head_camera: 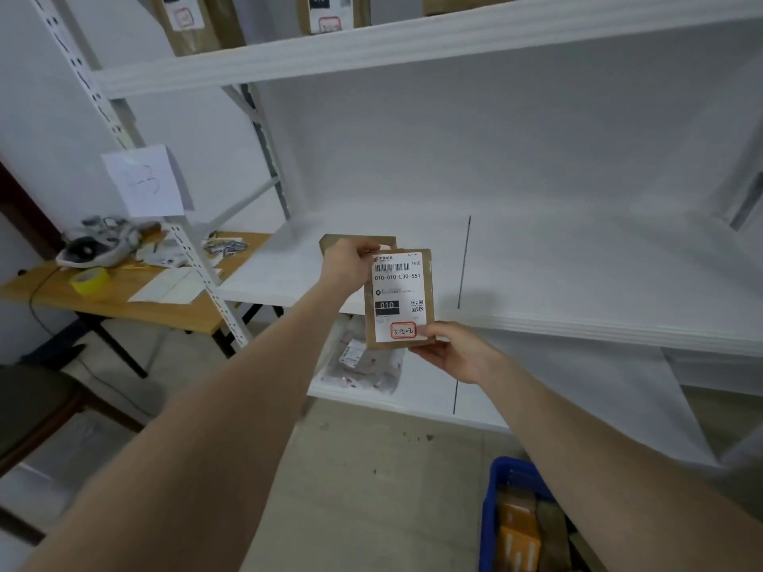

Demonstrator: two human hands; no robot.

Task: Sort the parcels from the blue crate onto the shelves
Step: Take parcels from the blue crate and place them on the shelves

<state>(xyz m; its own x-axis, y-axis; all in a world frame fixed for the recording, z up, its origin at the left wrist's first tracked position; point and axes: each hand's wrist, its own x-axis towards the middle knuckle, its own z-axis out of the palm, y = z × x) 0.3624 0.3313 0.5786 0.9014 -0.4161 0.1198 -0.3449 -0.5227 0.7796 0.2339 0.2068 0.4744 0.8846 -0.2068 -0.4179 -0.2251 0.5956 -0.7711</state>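
You hold a flat brown parcel (399, 299) upright in front of the middle shelf (578, 278), label facing you, its long axis running top to bottom. Your left hand (347, 262) pinches the top left corner, fingers closed over the upper edge; your right hand (452, 350) cradles the bottom right corner, thumb pressed beside the red-boxed tag (403, 331) that reads something like 3-2-2. The parcel sits just at the front lip of the shelf, a little left of the thin dark divider line (464, 262), so the shelf surface lies straight ahead and beyond your fingers. A second brown parcel (330, 241) shows behind your left hand; whether it rests on the shelf or in your grip you cannot tell. Both hands are about equally close to the shelf, the left one higher and farther in. If the tag means this bay, the move is likely a short push forward, then laying the parcel down or standing it label out. The crate (501, 472) waits low to your right, more parcels inside. A bagged packet (363, 361) lies on the shelf below.
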